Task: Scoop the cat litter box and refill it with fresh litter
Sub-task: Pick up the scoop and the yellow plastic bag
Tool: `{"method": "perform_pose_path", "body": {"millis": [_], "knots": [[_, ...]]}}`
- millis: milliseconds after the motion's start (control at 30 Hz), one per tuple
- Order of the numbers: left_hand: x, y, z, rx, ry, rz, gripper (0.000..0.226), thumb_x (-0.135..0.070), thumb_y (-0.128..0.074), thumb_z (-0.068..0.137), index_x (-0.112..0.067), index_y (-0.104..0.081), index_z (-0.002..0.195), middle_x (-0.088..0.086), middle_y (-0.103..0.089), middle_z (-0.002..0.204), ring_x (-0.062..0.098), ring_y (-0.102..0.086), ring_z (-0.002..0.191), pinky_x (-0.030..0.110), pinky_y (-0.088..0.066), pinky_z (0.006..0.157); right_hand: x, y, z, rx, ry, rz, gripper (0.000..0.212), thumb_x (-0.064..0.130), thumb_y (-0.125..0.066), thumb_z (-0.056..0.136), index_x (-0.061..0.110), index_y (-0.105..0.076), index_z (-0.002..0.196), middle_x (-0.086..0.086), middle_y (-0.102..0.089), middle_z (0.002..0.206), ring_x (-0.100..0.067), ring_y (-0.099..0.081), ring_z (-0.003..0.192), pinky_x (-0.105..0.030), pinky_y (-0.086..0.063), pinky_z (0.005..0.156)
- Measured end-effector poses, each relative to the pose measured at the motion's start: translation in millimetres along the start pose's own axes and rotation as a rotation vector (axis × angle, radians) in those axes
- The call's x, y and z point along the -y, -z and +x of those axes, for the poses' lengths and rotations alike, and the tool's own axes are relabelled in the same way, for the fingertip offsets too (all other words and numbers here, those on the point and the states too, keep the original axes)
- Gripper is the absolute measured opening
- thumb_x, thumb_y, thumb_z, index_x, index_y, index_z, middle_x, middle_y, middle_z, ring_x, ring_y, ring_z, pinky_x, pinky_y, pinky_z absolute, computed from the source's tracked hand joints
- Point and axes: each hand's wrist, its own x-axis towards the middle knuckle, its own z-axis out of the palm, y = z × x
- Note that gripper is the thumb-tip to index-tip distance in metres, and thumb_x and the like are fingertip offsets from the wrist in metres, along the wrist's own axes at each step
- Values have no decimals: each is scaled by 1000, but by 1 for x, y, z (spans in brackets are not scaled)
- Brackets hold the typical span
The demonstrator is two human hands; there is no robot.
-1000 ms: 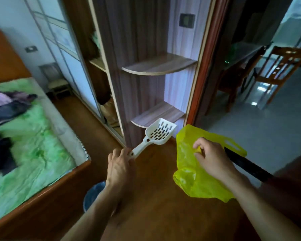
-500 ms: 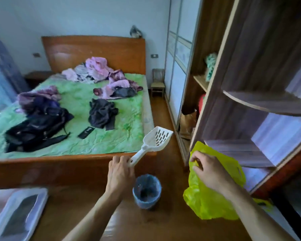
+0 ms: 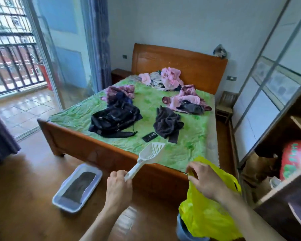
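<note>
My left hand grips the handle of a white slotted litter scoop, whose head points up and right in front of the bed's footboard. My right hand pinches the top of a yellow plastic bag that hangs down beneath it. On the wooden floor to the left lies the litter box, a pale rectangular tray with dark grey litter inside. It sits well left of and below my left hand.
A wooden bed with a green sheet, strewn clothes and a black backpack fills the middle. A blue bin stands under the bag. Wardrobe and shelves line the right. A glass balcony door stands at left.
My view has swung left from the doorway and shelves to the bed and balcony door. The litter box is now fully in view. Both hands keep their hold on scoop and bag.
</note>
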Motion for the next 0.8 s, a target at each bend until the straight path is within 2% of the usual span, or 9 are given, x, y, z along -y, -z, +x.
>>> {"method": "perform_pose_path", "body": {"millis": [133,300,500,633,733,800], "knots": [[48,36,35,-92,110,-31,17,-19,-50,96,-15,-60,110,3,-49,102,17,-42,94,29,-33,86,45,-29,66,73,88,-20,13,19,-67,85,24,-60,95,10,-56,94,-13,-57,95,-25,-44,84],[97,68,66,-166,346,-149,16,-22,-49,97,-16,-61,106,5,-56,102,24,-52,98,43,-45,89,89,-67,140,204,213,-2,15,17,-65,87,27,-56,94,7,-59,101,-12,-55,97,-22,-41,84],[139,85,95,-291,508,-44,14,-17,-51,95,-13,-61,105,7,-54,105,26,-49,100,40,-41,93,121,-122,230,328,375,8,13,19,-62,89,27,-58,98,5,-61,103,-14,-58,97,-29,-48,86],[144,85,118,-364,639,17,29,-28,-48,93,-11,-61,112,14,-56,110,32,-49,105,41,-42,94,129,-151,283,347,470,64,14,17,-60,89,29,-56,94,5,-61,98,-17,-60,88,-37,-52,78],[133,83,135,-473,694,70,25,-23,-46,97,-12,-59,116,10,-53,112,29,-44,109,43,-40,96,132,-166,320,369,551,61,20,10,-55,89,28,-54,98,4,-60,99,-20,-60,87,-41,-52,77],[126,82,144,-553,682,131,26,-27,-42,96,-14,-57,113,8,-51,109,28,-42,109,44,-39,99,139,-173,343,391,600,36,29,3,-51,88,26,-54,106,2,-60,105,-22,-60,90,-42,-52,79]]}}
